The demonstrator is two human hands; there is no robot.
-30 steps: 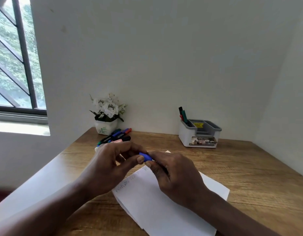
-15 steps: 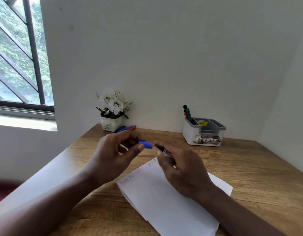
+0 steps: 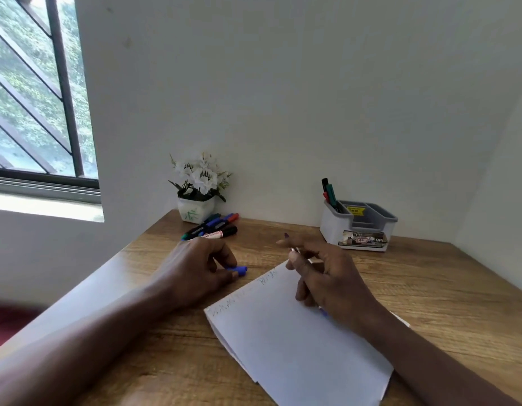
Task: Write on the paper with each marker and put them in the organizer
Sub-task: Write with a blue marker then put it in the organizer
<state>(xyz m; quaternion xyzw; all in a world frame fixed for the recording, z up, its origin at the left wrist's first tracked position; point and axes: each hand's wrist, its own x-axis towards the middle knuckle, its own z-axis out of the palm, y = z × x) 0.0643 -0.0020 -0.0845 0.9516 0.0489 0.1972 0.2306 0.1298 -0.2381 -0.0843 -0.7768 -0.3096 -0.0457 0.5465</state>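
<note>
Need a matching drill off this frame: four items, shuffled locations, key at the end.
Items
1. blue cap
2. uncapped marker
3. loose markers
4. standing markers

Locations
A. in the left compartment of the organizer
B. held in the right hand, above the paper
C. lying beside the flower pot
D. pinched by the left hand

Pairs: 1-D, 2-B, 3-C, 4-A
</note>
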